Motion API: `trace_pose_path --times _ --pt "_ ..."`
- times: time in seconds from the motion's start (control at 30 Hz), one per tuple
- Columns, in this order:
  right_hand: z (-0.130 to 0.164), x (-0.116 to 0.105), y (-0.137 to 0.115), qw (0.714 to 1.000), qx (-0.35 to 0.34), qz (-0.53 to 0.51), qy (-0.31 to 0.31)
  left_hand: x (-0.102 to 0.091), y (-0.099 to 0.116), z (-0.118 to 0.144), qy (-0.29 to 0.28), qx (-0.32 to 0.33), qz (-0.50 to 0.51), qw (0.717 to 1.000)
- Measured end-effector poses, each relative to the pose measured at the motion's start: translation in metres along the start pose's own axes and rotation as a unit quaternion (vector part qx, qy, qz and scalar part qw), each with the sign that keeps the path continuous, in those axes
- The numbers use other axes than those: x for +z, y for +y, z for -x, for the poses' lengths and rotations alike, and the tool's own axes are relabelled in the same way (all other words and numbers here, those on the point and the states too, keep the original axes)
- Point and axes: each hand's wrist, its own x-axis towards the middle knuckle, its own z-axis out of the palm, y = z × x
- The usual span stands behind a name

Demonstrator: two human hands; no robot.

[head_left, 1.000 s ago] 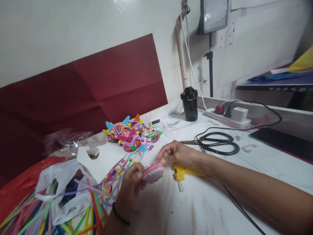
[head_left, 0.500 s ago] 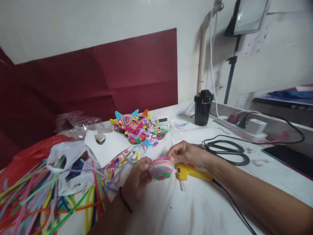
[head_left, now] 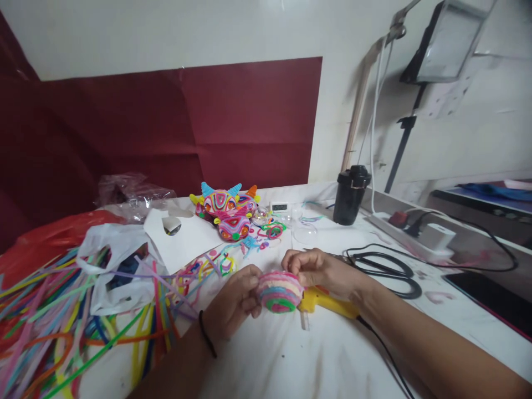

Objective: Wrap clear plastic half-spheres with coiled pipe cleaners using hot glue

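Between my two hands is a round ball (head_left: 279, 293) wrapped in rings of pink, cream, blue and green fuzzy pipe cleaner. My left hand (head_left: 240, 296) grips its left side, thumb and fingers closed on the edge. On the upper right edge, my right hand (head_left: 311, 267) pinches with thumb and forefinger. A yellow hot glue gun (head_left: 328, 303) lies on the table just beneath my right hand, its nozzle hidden behind the ball. Finished pipe-cleaner animal heads (head_left: 226, 210) with blue and orange horns sit farther back.
Loose pipe cleaners (head_left: 54, 327) and a white plastic bag (head_left: 120, 271) spread over the left side. A black cup (head_left: 349, 197), a power strip (head_left: 409, 235), a coiled black cable (head_left: 386, 269) and a phone (head_left: 492, 302) are on the right. A small digital display (head_left: 279, 207) stands at the back.
The ball has tipped, showing more of its green and pink centre. Both hands stay on it, and my right fingers have shifted along its rim. The camera view has tilted slightly.
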Motion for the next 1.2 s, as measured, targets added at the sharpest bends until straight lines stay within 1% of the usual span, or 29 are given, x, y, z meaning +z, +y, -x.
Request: trace_pose_path --times 0.13,0.23,0.3,0.37,0.43,0.47,0.57,0.63,0.7,0.77,0.83,0.9,0.97,1.0,1.1,1.2 --pt "0.001 0.002 -0.004 1.0 0.003 0.024 0.01 -0.003 0.0 -0.004 0.005 0.023 -0.022 0.999" --pt "0.002 0.003 -0.007 0.999 0.018 0.049 0.017 -0.005 0.002 -0.008 0.03 0.064 -0.077 0.995" --pt "0.002 0.005 -0.009 0.997 0.022 0.074 0.018 -0.005 0.006 -0.009 0.06 0.103 -0.134 0.984" --pt "0.002 0.007 -0.012 0.991 0.005 0.135 0.023 -0.003 0.009 -0.009 0.096 0.151 -0.204 0.962" --pt "0.001 0.01 -0.014 0.973 -0.036 0.226 0.033 0.001 0.012 -0.006 0.113 0.207 -0.274 0.932" --pt "0.0 0.011 -0.015 0.96 -0.059 0.272 0.037 0.004 0.013 -0.004 0.11 0.229 -0.308 0.917" --pt "0.0 0.016 -0.016 0.917 -0.114 0.379 0.047 0.012 0.011 0.002 0.079 0.265 -0.397 0.875" --pt "0.0 0.02 -0.015 0.891 -0.135 0.431 0.046 0.017 0.008 0.005 0.053 0.281 -0.443 0.85" --pt "0.001 0.025 -0.015 0.867 -0.146 0.475 0.043 0.021 0.005 0.006 0.028 0.297 -0.471 0.83" --pt "0.002 0.029 -0.015 0.847 -0.146 0.509 0.042 0.023 0.003 0.006 0.016 0.3 -0.477 0.826" --pt "0.002 0.031 -0.015 0.832 -0.142 0.535 0.046 0.024 0.003 0.006 0.023 0.287 -0.472 0.833" --pt "0.002 0.032 -0.014 0.822 -0.141 0.55 0.046 0.024 0.003 0.006 0.035 0.273 -0.476 0.835" --pt "0.001 0.032 -0.013 0.826 -0.14 0.544 0.049 0.023 0.003 0.005 0.047 0.26 -0.478 0.838" --pt "0.0 0.031 -0.012 0.834 -0.138 0.531 0.052 0.022 0.004 0.005 0.052 0.254 -0.473 0.842" --pt "0.0 0.027 -0.012 0.87 -0.124 0.474 0.054 0.019 0.004 0.004 0.061 0.231 -0.446 0.862" --pt "0.0 0.026 -0.014 0.893 -0.114 0.432 0.054 0.015 0.004 0.002 0.064 0.217 -0.445 0.867"
